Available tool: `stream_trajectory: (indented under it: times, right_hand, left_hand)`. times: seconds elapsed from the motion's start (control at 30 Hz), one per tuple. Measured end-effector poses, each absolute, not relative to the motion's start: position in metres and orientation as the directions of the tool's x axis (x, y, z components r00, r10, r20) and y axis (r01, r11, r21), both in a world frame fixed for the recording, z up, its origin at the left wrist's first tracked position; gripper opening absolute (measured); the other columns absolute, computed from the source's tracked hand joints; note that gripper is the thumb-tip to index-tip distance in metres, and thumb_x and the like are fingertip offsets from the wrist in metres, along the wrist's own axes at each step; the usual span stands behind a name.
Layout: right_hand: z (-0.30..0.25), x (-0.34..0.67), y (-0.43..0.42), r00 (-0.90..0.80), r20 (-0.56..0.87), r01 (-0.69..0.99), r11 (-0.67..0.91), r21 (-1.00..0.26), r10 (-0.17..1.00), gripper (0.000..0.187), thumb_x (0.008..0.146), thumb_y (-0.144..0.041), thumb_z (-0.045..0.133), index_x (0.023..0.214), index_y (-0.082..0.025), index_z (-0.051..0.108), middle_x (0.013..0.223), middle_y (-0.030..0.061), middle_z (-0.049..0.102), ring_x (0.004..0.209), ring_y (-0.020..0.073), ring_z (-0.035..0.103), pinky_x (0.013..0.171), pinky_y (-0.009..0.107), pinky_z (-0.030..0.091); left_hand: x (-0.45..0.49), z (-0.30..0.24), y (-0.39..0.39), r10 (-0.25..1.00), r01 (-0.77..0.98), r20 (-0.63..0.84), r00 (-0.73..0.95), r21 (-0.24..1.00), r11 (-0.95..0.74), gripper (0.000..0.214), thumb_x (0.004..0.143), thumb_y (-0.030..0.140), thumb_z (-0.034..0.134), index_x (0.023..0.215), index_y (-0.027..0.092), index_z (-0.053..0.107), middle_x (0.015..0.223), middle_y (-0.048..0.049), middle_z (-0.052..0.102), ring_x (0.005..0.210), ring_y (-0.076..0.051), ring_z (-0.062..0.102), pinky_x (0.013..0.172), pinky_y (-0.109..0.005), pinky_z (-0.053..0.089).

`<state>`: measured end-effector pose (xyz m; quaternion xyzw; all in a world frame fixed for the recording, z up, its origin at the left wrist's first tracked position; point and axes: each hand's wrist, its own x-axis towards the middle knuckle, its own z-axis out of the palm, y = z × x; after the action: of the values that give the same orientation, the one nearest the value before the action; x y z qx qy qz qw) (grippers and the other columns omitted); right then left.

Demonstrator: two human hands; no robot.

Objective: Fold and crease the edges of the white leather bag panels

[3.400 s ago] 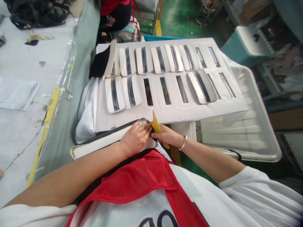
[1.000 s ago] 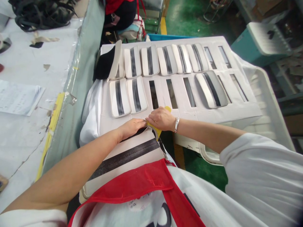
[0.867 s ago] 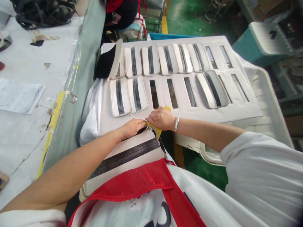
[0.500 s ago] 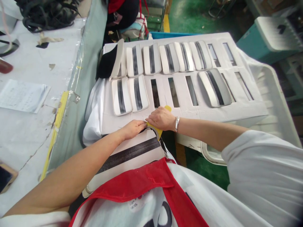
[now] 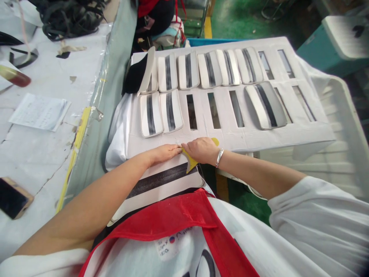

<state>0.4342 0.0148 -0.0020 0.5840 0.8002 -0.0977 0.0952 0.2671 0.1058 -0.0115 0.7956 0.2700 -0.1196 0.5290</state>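
Head view: left hand [image 5: 165,153] lies flat, fingers together, on panel [image 5: 161,181]; right hand [image 5: 201,150] clamps yellow scraper [image 5: 190,164], apparently at its edge.

A factory workshop, set up for hand assembly in batches. Just beyond the fingers [image 5: 173,149], which work with a yellow tool [image 5: 189,164], lies a white slotted board [image 5: 288,134]. It carries two rows of identical white padded pieces [image 5: 151,115], each with a dark stripe. Right of the fingers, under the board's end, sits a large white plastic tray [image 5: 340,127]. Left of the fingers runs a long counter [image 5: 43,161] under scuffed plastic sheeting, with yellow tape [image 5: 78,132] on its edge. On it are a heap of black straps [image 5: 69,15] and papers [image 5: 40,111]. Far beyond the fingers the floor [image 5: 230,15] is painted green with a yellow line [image 5: 208,27], and a teal stand [image 5: 317,54] is at the right.
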Motion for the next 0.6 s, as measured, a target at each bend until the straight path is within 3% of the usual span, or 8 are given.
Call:
stream_trajectory:
  times: [0.17, 0.37, 0.6]
  right_hand:
    - [0.004, 0.434, 0.001, -0.256, -0.309, 0.965, 0.262, -0.024, 0.916, 0.044, 0.098, -0.029, 0.021, 0.109, -0.016, 0.062, 0.076, 0.0157, 0.067, 0.077, 0.0323, 0.065, 0.057, 0.034, 0.041]
    - [0.005, 0.437, -0.011, -0.224, -0.370, 0.974, 0.225, -0.041, 0.902, 0.044, 0.098, -0.029, 0.021, 0.111, -0.016, 0.061, 0.078, 0.0159, 0.067, 0.079, 0.0307, 0.066, 0.061, 0.035, 0.045]
    - [0.012, 0.436, -0.017, -0.269, -0.413, 0.962, 0.263, -0.071, 0.870, 0.039, 0.097, -0.028, 0.025, 0.120, -0.016, 0.056, 0.083, 0.0167, 0.066, 0.081, 0.0303, 0.066, 0.062, 0.037, 0.048]
  left_hand:
    - [0.276, -0.009, 0.102, 0.235, 0.568, -0.518, 0.823, 0.736, -0.368, 0.052, 0.088, 0.045, 0.037, 0.131, 0.018, 0.048, 0.143, -0.0045, 0.045, 0.131, -0.019, 0.041, 0.112, -0.029, 0.024]
    - [0.284, -0.001, 0.095, 0.244, 0.651, -0.616, 0.749, 0.617, -0.441, 0.069, 0.089, 0.047, 0.034, 0.146, 0.009, 0.023, 0.152, -0.0129, 0.026, 0.139, -0.022, 0.029, 0.113, -0.032, 0.021]
    - [0.277, 0.006, 0.085, 0.313, 0.645, -0.578, 0.754, 0.561, -0.519, 0.074, 0.087, 0.056, 0.035, 0.143, 0.009, 0.027, 0.151, -0.0152, 0.026, 0.139, -0.023, 0.027, 0.114, -0.031, 0.020]
